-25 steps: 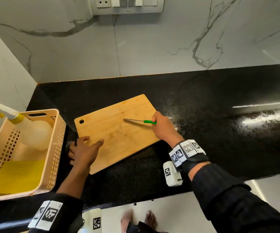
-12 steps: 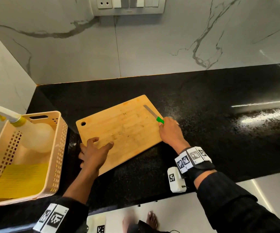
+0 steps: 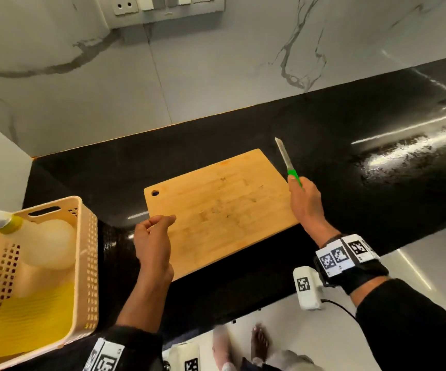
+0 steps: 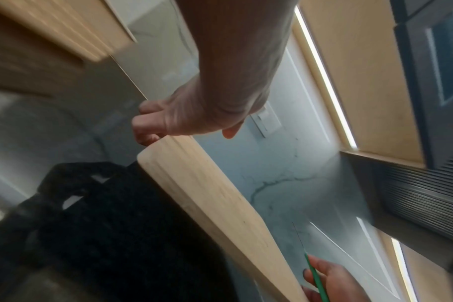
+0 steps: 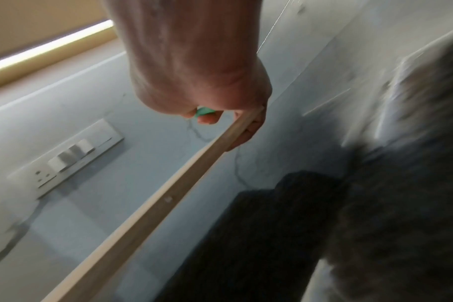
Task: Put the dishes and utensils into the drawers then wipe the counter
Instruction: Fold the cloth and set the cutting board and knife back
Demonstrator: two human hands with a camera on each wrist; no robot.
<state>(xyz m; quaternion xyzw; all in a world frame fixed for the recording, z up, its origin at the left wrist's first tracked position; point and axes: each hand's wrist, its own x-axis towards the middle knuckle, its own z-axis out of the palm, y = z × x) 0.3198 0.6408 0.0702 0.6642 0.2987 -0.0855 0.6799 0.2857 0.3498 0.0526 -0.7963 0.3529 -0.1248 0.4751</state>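
The right hand (image 3: 306, 200) has its fingers curled around the green handle of a small knife (image 3: 286, 160). The blade points up and away, above the black table (image 3: 350, 183), just past the right edge of the wooden cutting board (image 3: 222, 210). Most of the handle is hidden inside the fist. In the right wrist view only a bit of green shows, and the picture is blurry.

The left hand (image 3: 153, 242) is over the near left part of the board, with its fingers (image 3: 163, 220) loosely bent. It holds nothing. I cannot tell if it touches the board.

At the left stands a peach basket (image 3: 88, 253), cut off by the edge. A spray bottle (image 3: 42, 242) and a yellow cloth (image 3: 29, 322) are inside.
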